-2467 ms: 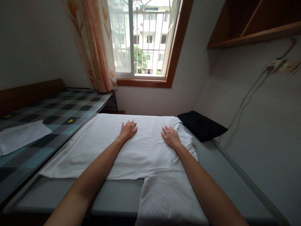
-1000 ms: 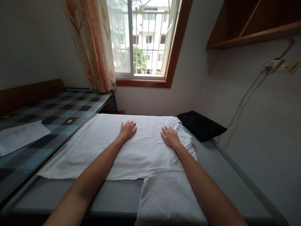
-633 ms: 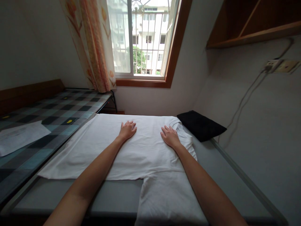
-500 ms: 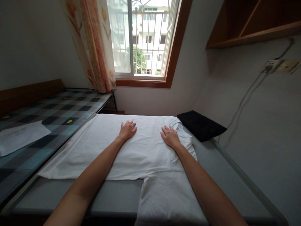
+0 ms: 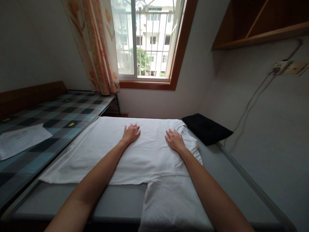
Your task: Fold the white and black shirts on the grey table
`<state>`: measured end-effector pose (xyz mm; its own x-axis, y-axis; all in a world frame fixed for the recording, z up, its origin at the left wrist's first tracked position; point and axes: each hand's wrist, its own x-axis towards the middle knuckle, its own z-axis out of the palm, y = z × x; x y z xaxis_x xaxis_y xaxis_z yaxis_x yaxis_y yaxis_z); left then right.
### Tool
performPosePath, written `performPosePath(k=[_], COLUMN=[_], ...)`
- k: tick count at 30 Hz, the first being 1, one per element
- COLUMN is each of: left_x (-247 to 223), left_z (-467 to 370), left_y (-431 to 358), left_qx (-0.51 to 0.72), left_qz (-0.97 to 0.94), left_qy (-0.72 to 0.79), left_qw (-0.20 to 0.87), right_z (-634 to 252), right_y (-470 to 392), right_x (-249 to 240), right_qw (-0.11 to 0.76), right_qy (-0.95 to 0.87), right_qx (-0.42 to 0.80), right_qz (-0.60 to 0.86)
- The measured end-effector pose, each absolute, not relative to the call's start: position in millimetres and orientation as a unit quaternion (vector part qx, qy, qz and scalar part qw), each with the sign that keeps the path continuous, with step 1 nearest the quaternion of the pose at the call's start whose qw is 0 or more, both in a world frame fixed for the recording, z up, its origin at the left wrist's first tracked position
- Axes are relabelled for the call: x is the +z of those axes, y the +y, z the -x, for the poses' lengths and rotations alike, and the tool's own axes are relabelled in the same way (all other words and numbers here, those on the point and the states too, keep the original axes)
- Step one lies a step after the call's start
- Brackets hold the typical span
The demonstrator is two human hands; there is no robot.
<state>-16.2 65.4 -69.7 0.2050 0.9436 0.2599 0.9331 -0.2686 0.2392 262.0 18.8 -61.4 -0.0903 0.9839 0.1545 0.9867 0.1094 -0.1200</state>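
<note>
A white T-shirt (image 5: 142, 154) lies spread sideways across a grey table (image 5: 120, 201), its hem to the left and its collar to the right. One sleeve hangs over the table's near edge. My left hand (image 5: 131, 133) rests palm down on the middle of the shirt, fingers spread. Flat on the fabric near the collar lies my right hand (image 5: 175, 140), its fingers also apart. Neither hand grips the cloth. Small creases show around the collar and near the right wrist.
A folded black cloth (image 5: 206, 128) lies at the table's back right. On the left, a checked mattress (image 5: 84, 111) carries a white sheet of paper (image 5: 24, 138). A cable (image 5: 246, 109) hangs from a wall socket (image 5: 280, 67). Behind the table are a window (image 5: 152, 45) and a curtain (image 5: 98, 48).
</note>
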Motion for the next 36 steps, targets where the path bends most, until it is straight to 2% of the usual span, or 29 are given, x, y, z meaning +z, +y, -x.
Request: performPosePath(k=[18,25,31,36], left_x=[-68,-66,-52,-23], left_z=[18,39,104,191], left_y=[66,72,70,63], left_qx=[0.187,0.230,0.210,0.124], left_qz=[-0.773,-0.736,-0.651,-0.548], left_qy=[0.605,0.636,0.726,0.816], left_qw=[0.031,0.021,-0.068,-0.133], right_z=[-263,-266,-267,-268], right_y=[21,21,23,25], right_x=[-63,-65,-67,-69], right_qw=[0.088,0.109,0.116,0.123], right_qy=[-0.740,-0.739,-0.739,-0.739], right_qx=[-0.010,-0.007,-0.008,-0.013], right_qz=[0.667,0.665,0.664,0.663])
